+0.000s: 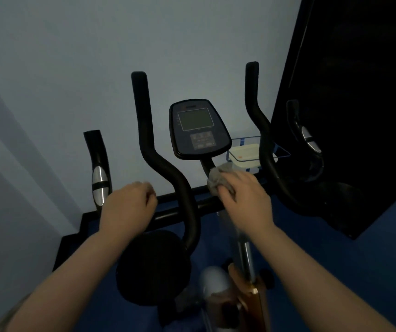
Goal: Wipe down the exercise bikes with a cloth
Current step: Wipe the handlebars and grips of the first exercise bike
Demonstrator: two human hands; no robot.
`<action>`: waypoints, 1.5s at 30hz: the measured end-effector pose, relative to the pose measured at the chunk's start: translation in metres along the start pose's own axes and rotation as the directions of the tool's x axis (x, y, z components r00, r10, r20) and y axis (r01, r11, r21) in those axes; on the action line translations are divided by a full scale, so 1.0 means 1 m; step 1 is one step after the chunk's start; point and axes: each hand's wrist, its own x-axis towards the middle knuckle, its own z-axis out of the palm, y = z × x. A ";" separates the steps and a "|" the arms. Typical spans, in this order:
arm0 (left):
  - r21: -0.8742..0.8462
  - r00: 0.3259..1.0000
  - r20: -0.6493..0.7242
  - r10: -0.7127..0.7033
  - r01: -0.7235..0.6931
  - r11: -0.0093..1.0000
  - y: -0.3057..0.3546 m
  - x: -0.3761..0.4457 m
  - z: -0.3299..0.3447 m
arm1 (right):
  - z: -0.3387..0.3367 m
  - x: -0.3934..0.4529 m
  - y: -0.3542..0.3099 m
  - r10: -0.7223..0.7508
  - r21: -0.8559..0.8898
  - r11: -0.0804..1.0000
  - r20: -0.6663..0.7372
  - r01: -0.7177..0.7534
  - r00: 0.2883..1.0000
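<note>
A black exercise bike stands in front of me, its console (pixel 198 129) in the middle and curved handlebars (pixel 166 168) rising on both sides. My right hand (pixel 246 200) grips a crumpled grey cloth (pixel 218 178) against the console stem where it meets the crossbar. My left hand (pixel 130 207) is curled over the horizontal crossbar (pixel 168 213) left of the centre handlebar. Whether its fingers close round the bar is hidden. The bike's lower frame and a dark round housing (pixel 152 267) lie below my arms.
A pale wall runs close behind the bike. A dark panel (pixel 350 116) fills the right side. A clear holder with a white card (pixel 245 153) is behind the right handlebar. Silver-banded grips (pixel 99 183) flank the bike. The floor (pixel 336 248) is blue.
</note>
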 end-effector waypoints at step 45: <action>0.072 1.000 -0.022 0.009 -0.007 0.997 -0.001 -0.003 0.003 | 0.034 -0.053 -0.070 -0.079 0.573 0.819 0.061 0.030 0.995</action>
